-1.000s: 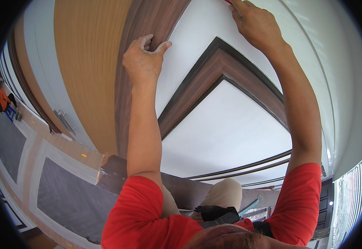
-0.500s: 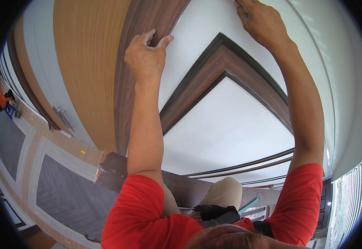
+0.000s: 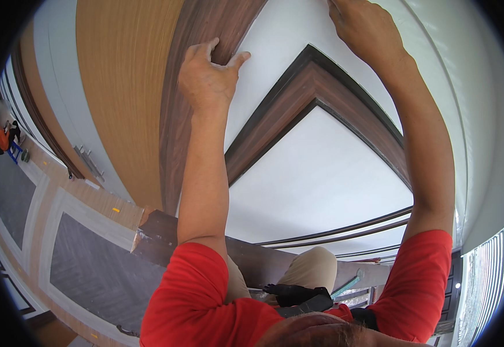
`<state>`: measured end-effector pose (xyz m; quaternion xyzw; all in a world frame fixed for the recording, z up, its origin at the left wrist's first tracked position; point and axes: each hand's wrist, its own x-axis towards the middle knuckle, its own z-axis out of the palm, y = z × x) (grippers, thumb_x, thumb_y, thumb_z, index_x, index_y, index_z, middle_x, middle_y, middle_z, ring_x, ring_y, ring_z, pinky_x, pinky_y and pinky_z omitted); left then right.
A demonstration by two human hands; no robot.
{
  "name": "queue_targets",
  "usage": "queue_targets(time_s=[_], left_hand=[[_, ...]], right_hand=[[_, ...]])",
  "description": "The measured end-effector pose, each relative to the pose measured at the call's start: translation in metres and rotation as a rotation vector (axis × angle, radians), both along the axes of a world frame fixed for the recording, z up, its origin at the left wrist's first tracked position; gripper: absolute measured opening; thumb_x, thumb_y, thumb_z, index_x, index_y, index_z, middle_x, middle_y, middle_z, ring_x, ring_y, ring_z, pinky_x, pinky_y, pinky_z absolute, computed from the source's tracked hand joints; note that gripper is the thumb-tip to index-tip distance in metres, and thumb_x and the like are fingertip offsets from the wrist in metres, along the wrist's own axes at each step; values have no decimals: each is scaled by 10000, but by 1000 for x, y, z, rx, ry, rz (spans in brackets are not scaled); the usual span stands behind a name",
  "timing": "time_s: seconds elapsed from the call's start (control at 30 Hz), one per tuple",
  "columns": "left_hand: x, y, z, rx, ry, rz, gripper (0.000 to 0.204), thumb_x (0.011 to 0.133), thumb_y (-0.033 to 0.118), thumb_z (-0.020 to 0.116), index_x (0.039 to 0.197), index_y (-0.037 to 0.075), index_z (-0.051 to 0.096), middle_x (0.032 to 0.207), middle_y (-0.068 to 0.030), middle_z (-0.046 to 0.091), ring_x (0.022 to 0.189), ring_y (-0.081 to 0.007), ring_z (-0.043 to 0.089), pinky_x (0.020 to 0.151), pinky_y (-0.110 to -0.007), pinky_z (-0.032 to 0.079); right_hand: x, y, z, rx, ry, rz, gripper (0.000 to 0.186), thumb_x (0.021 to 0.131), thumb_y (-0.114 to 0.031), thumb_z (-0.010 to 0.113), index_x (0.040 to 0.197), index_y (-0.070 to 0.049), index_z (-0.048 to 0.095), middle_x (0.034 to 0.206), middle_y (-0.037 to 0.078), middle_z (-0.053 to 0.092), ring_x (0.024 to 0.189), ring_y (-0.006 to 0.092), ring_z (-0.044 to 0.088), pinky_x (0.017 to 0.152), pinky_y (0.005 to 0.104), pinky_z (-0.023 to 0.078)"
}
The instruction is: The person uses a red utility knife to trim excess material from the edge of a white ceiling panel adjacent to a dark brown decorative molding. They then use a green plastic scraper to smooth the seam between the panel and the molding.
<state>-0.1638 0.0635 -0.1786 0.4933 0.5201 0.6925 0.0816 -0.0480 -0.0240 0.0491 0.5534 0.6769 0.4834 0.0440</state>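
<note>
A white panel (image 3: 327,162) fills the centre of the frame. A brown wood-grain band (image 3: 214,20) runs down its left side from the top edge, and dark angled moulding (image 3: 301,92) peaks at upper centre. At the top edge, the right hand's (image 3: 370,29) fingertips are cut off, so its grip cannot be told. At upper centre-left, the left hand's (image 3: 210,80) grip stands apart over the band's edge.
</note>
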Motion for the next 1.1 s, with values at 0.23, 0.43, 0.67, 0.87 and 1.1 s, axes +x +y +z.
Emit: queue_targets(time_s=[0.23, 0.43, 0.67, 0.87, 1.1], left_hand=[[3, 9, -10, 113, -17, 16, 522, 717, 313, 932, 1104, 8, 760, 1061, -124, 727, 896, -296, 713, 803, -391, 570], [4, 14, -14, 182, 10, 50, 466, 740, 274, 915, 1093, 12, 761, 1062, -129, 735, 862, -296, 715, 791, -389, 572], [-1, 11, -11, 171, -16, 13, 475, 731, 282, 923, 1098, 26, 763, 1069, -108, 742, 866, -296, 721, 774, -387, 574], [-3, 9, -11, 146, -38, -53, 467, 732, 284, 923, 1086, 24, 764, 1055, -109, 738, 849, -304, 716, 759, -397, 570], [-4, 12, -13, 191, -51, -59, 465, 727, 278, 924, 1077, 18, 763, 1033, -120, 738, 852, -308, 715, 758, -395, 569]], right_hand=[[-4, 4, 5, 10, -151, -83, 486, 996, -55, 495, 1481, -27, 504, 682, 152, 661, 597, 302, 655, 556, 434, 539], [-5, 5, 5, 4, -162, -114, 541, 972, -4, 487, 1511, -43, 475, 689, 148, 661, 611, 296, 659, 579, 422, 552], [-24, -2, 7, -84, -113, -361, 569, 978, -7, 483, 1541, -70, 445, 719, 145, 675, 638, 286, 666, 606, 422, 559], [-18, -12, 5, -74, -119, -399, 542, 998, -46, 481, 1538, -79, 449, 731, 154, 683, 635, 301, 672, 599, 438, 559], [31, -11, 1, 60, -201, -204, 535, 1005, -94, 541, 1528, -170, 458, 729, 159, 678, 625, 314, 673, 584, 457, 553]])
